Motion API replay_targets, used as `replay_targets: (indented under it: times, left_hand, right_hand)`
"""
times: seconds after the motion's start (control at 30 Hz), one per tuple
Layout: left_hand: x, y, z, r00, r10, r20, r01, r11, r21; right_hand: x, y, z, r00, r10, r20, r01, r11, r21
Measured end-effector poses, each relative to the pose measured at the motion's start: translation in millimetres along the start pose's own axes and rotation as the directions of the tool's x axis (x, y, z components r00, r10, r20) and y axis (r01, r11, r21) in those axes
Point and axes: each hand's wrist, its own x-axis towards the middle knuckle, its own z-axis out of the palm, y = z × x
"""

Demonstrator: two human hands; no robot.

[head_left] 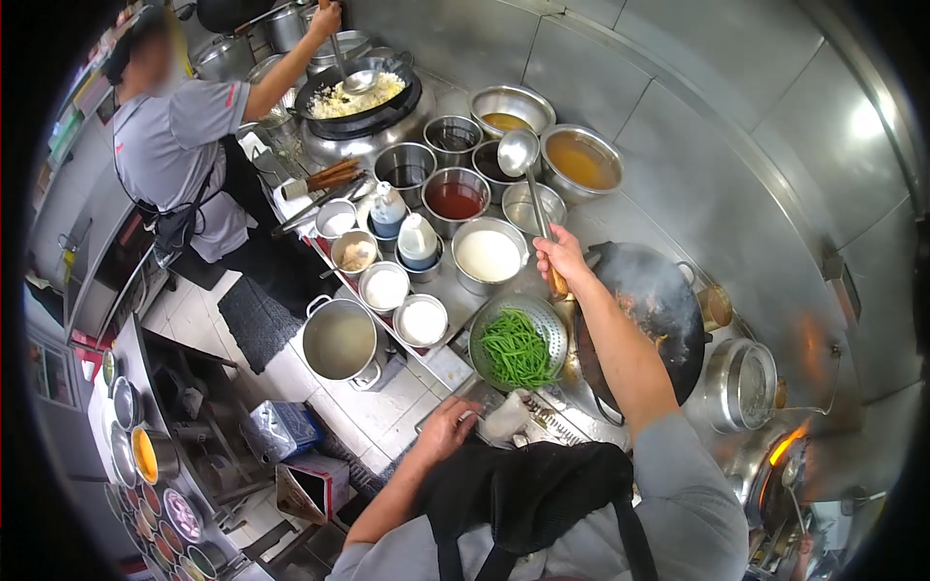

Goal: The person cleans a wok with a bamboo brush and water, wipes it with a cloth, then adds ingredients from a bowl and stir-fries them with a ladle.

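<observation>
My right hand (pixel 564 259) is closed round the wooden-ended handle of a ladle (pixel 539 211), whose metal bowl is raised over the sauce pots. Below my right forearm, a smoking wok (pixel 620 276) holds browned food, partly hidden by the arm. A perforated metal strainer (pixel 555 329) with green beans (pixel 518 351) sits left of the wok. My left hand (pixel 448 429) is at the counter's front edge, its fingers loosely bent and apart, with nothing visible in them. Close to its fingertips lies a whitish object (pixel 506 416) that I cannot identify.
Several metal pots of sauces and liquids, including a red one (pixel 455 200) and a white one (pixel 488 255), crowd the counter. A large pot (pixel 339 339) stands below the counter's left edge. A co-worker (pixel 184 145) stirs another wok (pixel 354 102). Flame (pixel 790 441) rises at the right.
</observation>
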Motion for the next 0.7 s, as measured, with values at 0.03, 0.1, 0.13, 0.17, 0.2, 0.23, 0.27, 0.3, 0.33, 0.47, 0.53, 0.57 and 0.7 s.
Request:
replay_targets:
  times: [0.03, 0.1, 0.13, 0.17, 0.2, 0.23, 0.27, 0.3, 0.33, 0.47, 0.53, 0.57, 0.7]
  left_hand:
    - [-0.8, -1.2, 1.3, 1.000, -0.017, -0.008, 0.017, 1.000, -0.018]
    - [0.0, -5.7, 3.4, 1.000, -0.024, 0.005, 0.025, 0.999, -0.029]
    - [1.5, -5.5, 2.9, 0.999, -0.032, 0.021, 0.033, 0.998, -0.047]
    - [2.5, -5.2, 1.7, 0.999, -0.031, 0.030, 0.033, 0.998, -0.060]
    - [3.8, -5.6, 0.4, 0.999, -0.031, 0.032, 0.032, 0.998, -0.057]
    - [5.0, -6.3, -1.0, 0.999, -0.025, 0.026, 0.027, 0.998, -0.065]
    - [6.2, -7.1, -2.8, 1.000, -0.018, 0.021, 0.020, 0.997, -0.072]
    - [7.1, -7.9, -5.1, 1.000, -0.014, 0.023, 0.016, 0.998, -0.068]
    - [8.2, -8.4, -7.5, 0.999, -0.031, 0.033, 0.033, 0.997, -0.064]
    - [14.8, -9.4, -13.8, 0.999, -0.014, 0.038, 0.015, 0.999, -0.033]
    - [16.3, -9.5, -14.0, 0.999, -0.007, 0.036, 0.007, 1.000, -0.012]
    - [18.1, -9.1, -13.5, 0.999, 0.000, 0.032, 0.000, 1.000, 0.005]
    - [25.0, 3.0, -11.9, 0.997, 0.011, 0.074, -0.010, 1.000, -0.003]
  right_hand:
    - [8.9, 1.8, 2.0, 1.000, -0.004, -0.007, 0.003, 0.999, -0.033]
    - [26.1, 7.5, 5.9, 1.000, -0.002, -0.010, 0.001, 0.998, -0.057]
    - [29.5, 6.7, 8.9, 1.000, 0.003, -0.018, -0.005, 0.996, -0.085]
    - [31.8, 5.8, 9.8, 1.000, 0.013, -0.007, -0.014, 0.995, -0.103]
    - [33.2, 5.5, 10.7, 1.000, 0.012, -0.007, -0.013, 0.995, -0.100]
    - [33.7, 4.3, 11.9, 1.000, 0.015, -0.005, -0.015, 0.993, -0.119]
    - [34.1, 3.2, 13.5, 1.000, 0.016, -0.004, -0.016, 0.990, -0.137]
    - [34.4, 2.9, 15.9, 1.000, 0.012, -0.005, -0.012, 0.991, -0.133]
    - [35.4, 4.1, 18.2, 1.000, 0.011, -0.027, -0.014, 0.990, -0.137]
    - [36.1, 7.8, 23.2, 0.997, 0.002, -0.074, -0.004, 1.000, -0.023]
    - [33.1, 6.5, 21.4, 1.000, 0.017, -0.015, -0.014, 0.987, 0.160]
    - [31.6, 4.6, 20.0, 0.999, 0.022, 0.049, -0.037, 0.942, 0.334]
    - [6.2, -2.4, -4.3, 0.963, -0.097, 0.250, -0.142, 0.606, 0.783]
